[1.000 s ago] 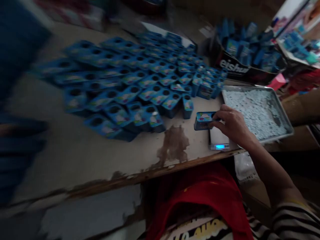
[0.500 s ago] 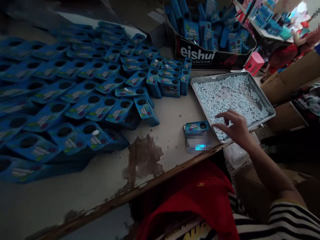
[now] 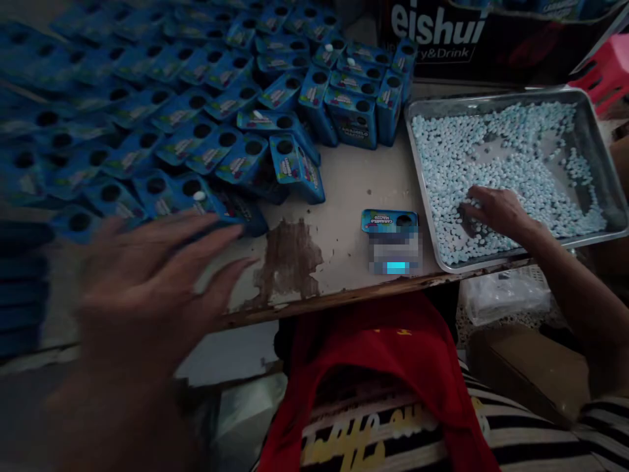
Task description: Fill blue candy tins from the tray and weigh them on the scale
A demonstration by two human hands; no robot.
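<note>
Grip of the right hand [image 3: 506, 208] is resting among pale blue pellets [image 3: 452, 144] near the front left corner of a metal tray [image 3: 425, 190].
Hidden fingertips are leaving its closure impossible to tell; the blurred left hand [image 3: 147, 282] is hovering over the front edge of the worktop [image 3: 348, 180], fingers apart, holding nothing visible. Pellets are looking light, hard and probably slippery, likely rolling if pinched singly, so suiting a shallow scoop from above.
</note>
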